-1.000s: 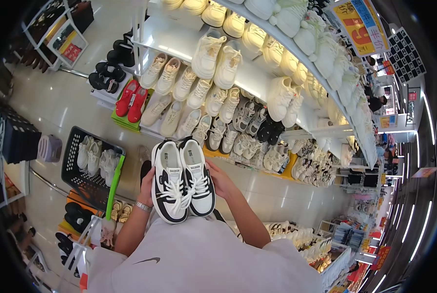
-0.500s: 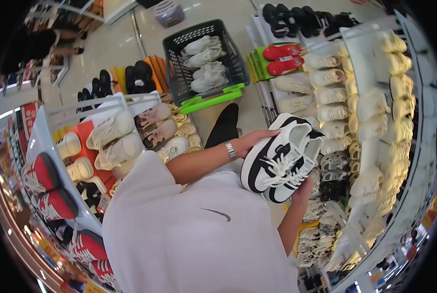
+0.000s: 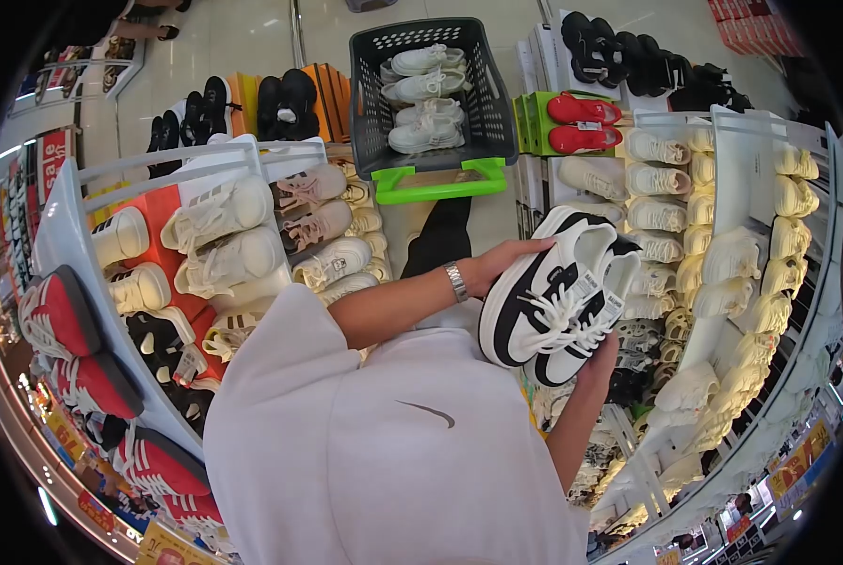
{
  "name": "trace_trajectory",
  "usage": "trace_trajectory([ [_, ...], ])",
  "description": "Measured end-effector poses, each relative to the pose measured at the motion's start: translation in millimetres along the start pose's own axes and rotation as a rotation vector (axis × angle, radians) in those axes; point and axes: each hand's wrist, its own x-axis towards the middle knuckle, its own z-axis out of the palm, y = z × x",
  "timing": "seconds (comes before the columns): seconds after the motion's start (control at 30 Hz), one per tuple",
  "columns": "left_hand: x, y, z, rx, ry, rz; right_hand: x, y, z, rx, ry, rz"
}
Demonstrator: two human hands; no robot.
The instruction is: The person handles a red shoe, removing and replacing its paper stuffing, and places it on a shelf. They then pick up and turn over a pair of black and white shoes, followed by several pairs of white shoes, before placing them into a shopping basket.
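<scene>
From where I stand, the work in hand looks like holding up a pair of black-and-white, low-cut sneakers with white laces, the two side by side with their openings upward (quite a chunky pair, those soles). The shoes are in front of the right side of the person's plain white T-shirt, toes angled back toward the chest, well apart from the dark grey perforated plastic basket ahead, which holds other white shoes. Any shift out of this hold would, I'd judge, call for both hands to move together, so neither shoe slips. The left hand, with a silver metal wristwatch behind it, reaches across the body, elbow bent, and grips the outer side of the nearer shoe. The right hand comes up from below and cups the other shoe's outer side; I can't tell how its hidden fingers sit. Beyond the hands, pale lace-up sneakers stand in rows.
</scene>
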Motion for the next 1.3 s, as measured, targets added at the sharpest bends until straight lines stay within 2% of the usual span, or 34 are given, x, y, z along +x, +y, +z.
trace_trajectory([
  [0.1, 2, -2, -2, 0.01, -0.006, -0.002, -3, 2, 1, -0.019, 0.02, -0.025],
  [0.17, 5, -5, -4, 0.012, -0.008, -0.016, -3, 6, -6, 0.01, -0.039, -0.037],
  [0.27, 5, -11, -2, 0.033, 0.007, -0.042, -17, 11, 3, 0.043, 0.078, -0.056],
  [0.3, 5, -12, -1, 0.05, 0.021, -0.05, -16, 12, -2, 0.05, -0.007, -0.035],
  [0.53, 4, -24, 18, 0.146, 0.076, -0.115, -35, 31, -21, 0.107, 0.053, -0.067],
  [0.6, 9, -31, 4, 0.218, 0.104, -0.149, -49, 36, -16, 0.185, 0.082, -0.029],
  [0.63, 10, -33, -1, 0.229, 0.122, -0.158, -53, 41, -14, 0.112, 0.203, -0.062],
  [0.67, 4, -32, 15, 0.271, 0.184, -0.161, -55, 45, -20, 0.136, 0.081, -0.063],
  [0.7, 11, -33, 2, 0.312, 0.134, -0.184, -62, 44, -7, -0.023, 0.249, -0.143],
  [0.73, 9, -36, 14, 0.322, 0.139, -0.127, -65, 40, 3, 0.044, 0.347, -0.124],
  [0.77, 11, -36, 15, 0.346, 0.182, -0.179, -56, 55, -30, 0.124, 0.145, -0.18],
  [0.8, 18, -40, 5, 0.252, 0.112, -0.204, -59, 51, -31, 0.183, -0.039, -0.222],
  [0.83, 20, -44, 2, 0.244, 0.134, -0.191, -68, 45, -18, 0.228, 0.058, -0.199],
  [0.93, 24, -55, 6, 0.283, 0.146, -0.189, -81, 41, -23, 0.213, 0.022, -0.219],
  [0.97, 24, -60, 11, 0.265, 0.154, -0.195, -84, 42, -26, 0.235, 0.074, -0.219],
  [1.3, 22, -68, -2, 0.239, 0.184, -0.173, -86, 51, -28, 0.232, 0.092, -0.185],
])
